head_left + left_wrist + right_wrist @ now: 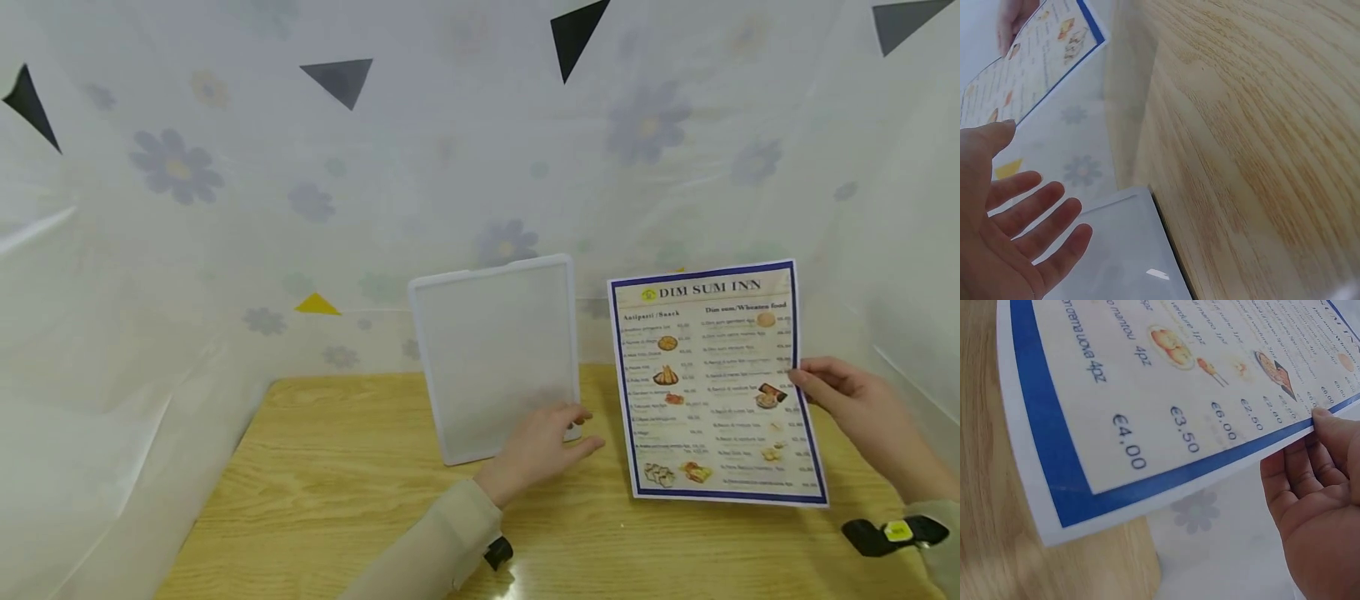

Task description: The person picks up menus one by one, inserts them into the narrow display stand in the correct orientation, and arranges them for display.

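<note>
Two hands are at work, and the fingers tell the story. The right hand (862, 412) pinches the menu sheet (716, 383) at its right edge, thumb on the printed face and the other fingers (1297, 472) behind, as the right wrist view shows. That pinch sits about midway up the edge, so the sheet stands nearly upright with its lower edge close to the desk (337, 492), on the right side.

Over to the left hand (543, 450): fingers (1035, 215) straight and spread, grasping nothing, laid against the lower right corner of the clear frame (495, 354). That frame stands tilted back, resting on the desk just left of the menu, apart from it.

Judging from this, the sheet looks meant for the frame. To do that well, the left hand should steady the frame by its rim, not its face, so the panel stays clear. The right hand wants to keep the paper taut; a single pinch lets a thin sheet sag or buckle. Squaring the sheet's edge to the frame's edge first seems wise, whichever side the slot is on, which I cannot tell.

Beyond the desk, a pale floral curtain (225, 208) hangs all around.
</note>
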